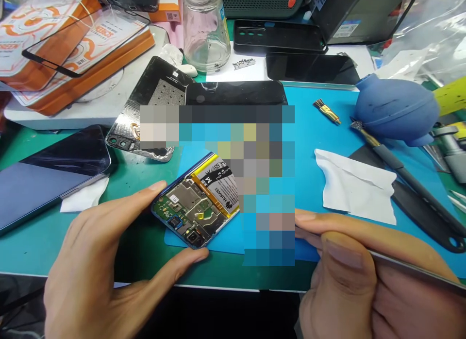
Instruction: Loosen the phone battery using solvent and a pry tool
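My left hand (105,246) grips an opened smartphone (194,210) by its edges, thumb at the lower corner and fingertip at the upper side. The phone is tilted, with its circuit board, camera and Huawei battery (220,183) exposed. Blurred squares cover its far end. To the right, my right hand (364,271) pinches a thin metal tool (411,269) between thumb and fingers. The tool's tip is hidden, so I cannot tell its exact kind. A removed back cover (145,115) lies behind the phone, beside a dark screen (236,92).
A blue mat (306,130) covers the green bench. On it lie a white cloth (357,186), a small brush (326,111), a long-handled brush (411,178) and a blue air blower (396,108). Another phone (54,174) is at left; a glass jar (206,33) and orange boxes (87,67) stand behind.
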Action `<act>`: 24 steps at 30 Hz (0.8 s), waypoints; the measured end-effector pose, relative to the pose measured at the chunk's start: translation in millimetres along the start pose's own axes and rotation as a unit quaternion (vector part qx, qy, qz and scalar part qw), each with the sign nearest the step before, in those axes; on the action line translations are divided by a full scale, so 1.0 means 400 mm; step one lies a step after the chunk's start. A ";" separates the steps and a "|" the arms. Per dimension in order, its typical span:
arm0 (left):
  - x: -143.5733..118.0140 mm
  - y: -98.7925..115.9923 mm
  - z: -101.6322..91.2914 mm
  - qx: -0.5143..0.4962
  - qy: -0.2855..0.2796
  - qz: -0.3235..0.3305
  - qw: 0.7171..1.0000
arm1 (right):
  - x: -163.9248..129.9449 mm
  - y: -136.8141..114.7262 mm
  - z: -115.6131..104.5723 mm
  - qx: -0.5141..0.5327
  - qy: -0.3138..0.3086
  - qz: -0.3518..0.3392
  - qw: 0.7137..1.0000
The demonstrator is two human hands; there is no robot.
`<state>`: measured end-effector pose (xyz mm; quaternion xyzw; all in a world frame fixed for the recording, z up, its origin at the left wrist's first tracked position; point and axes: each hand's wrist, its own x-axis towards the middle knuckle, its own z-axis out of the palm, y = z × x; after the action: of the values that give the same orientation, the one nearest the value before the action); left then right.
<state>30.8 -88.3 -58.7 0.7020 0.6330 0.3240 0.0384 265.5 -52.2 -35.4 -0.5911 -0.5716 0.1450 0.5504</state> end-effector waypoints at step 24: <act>-0.035 0.060 -0.049 0.097 -0.042 -0.013 0.994 | -0.002 0.024 -0.043 0.271 -0.168 -0.039 0.947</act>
<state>41.9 -112.5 -37.9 0.7067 0.6686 0.2314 0.0011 283.9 -58.9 -37.4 -0.3637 -0.6173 0.3704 0.5912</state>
